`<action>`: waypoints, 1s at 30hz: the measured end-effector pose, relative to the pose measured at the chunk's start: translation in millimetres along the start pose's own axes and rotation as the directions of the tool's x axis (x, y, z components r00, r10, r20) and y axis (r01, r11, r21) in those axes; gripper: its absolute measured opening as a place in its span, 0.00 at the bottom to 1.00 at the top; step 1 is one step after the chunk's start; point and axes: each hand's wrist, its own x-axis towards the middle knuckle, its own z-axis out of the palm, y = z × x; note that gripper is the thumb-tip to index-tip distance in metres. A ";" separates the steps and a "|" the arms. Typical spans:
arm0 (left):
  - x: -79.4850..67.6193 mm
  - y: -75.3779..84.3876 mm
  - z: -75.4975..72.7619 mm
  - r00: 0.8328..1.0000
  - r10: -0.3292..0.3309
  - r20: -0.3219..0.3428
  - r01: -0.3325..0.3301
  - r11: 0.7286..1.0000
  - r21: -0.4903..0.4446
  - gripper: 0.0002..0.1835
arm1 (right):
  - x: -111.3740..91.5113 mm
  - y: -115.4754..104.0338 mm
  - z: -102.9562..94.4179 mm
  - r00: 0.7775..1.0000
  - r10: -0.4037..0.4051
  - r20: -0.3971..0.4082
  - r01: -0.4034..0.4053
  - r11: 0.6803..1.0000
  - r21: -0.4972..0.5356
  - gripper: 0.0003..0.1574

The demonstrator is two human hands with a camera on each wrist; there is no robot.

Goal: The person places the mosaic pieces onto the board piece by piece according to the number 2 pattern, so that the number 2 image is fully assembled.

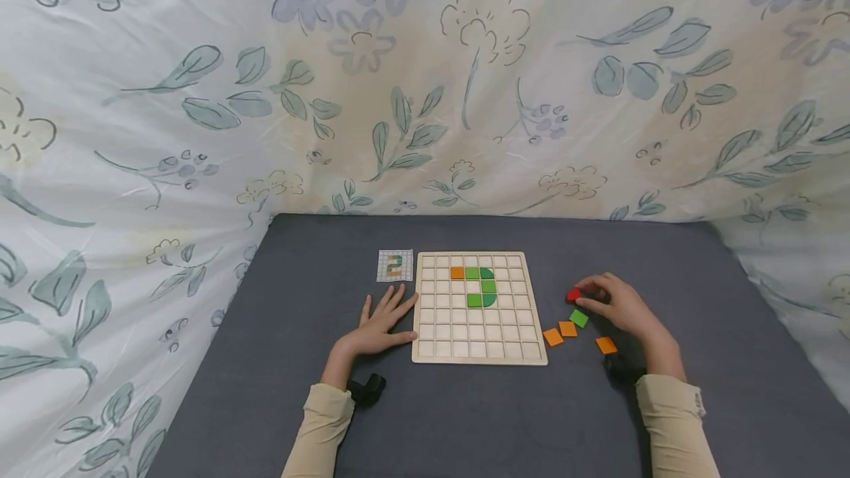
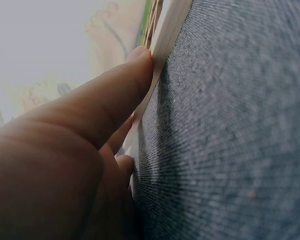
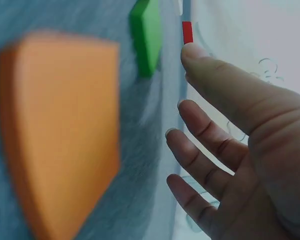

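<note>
A wooden grid board (image 1: 438, 351) lies on the table. Orange, green and dark green tiles sit in its upper cells, among them an orange square (image 1: 457, 273) and a rounded dark green piece (image 1: 489, 300). My left hand (image 1: 377, 330) lies with fingers spread, the thumb and a fingertip touching the board's left edge. To the board's right, my right hand (image 1: 619, 304) pinches a red piece (image 1: 573, 294) between thumb and finger; the right wrist view shows only a bit of this red piece (image 3: 187, 32). Just below that hand is a loose green square (image 1: 579, 318).
Loose orange squares (image 1: 553, 337) lie right of the board, one (image 1: 606, 345) close to my right wrist. A small printed pattern card (image 1: 395, 265) is at the board's upper left. Behind the dark tabletop (image 1: 465, 419) hangs a floral cloth (image 1: 412, 57).
</note>
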 end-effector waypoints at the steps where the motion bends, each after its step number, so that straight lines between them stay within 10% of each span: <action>1: -0.2 -0.1 0.2 1.000 0.000 0.001 0.000 1.000 0.000 0.39 | 0.8 -2.4 -0.5 1.000 0.005 0.000 -0.005 1.000 0.001 0.19; 30: -0.4 0.0 -0.5 1.000 0.011 0.004 -0.011 1.000 0.001 0.40 | 27.3 -48.4 19.6 1.000 -0.018 0.021 0.018 1.000 0.023 0.21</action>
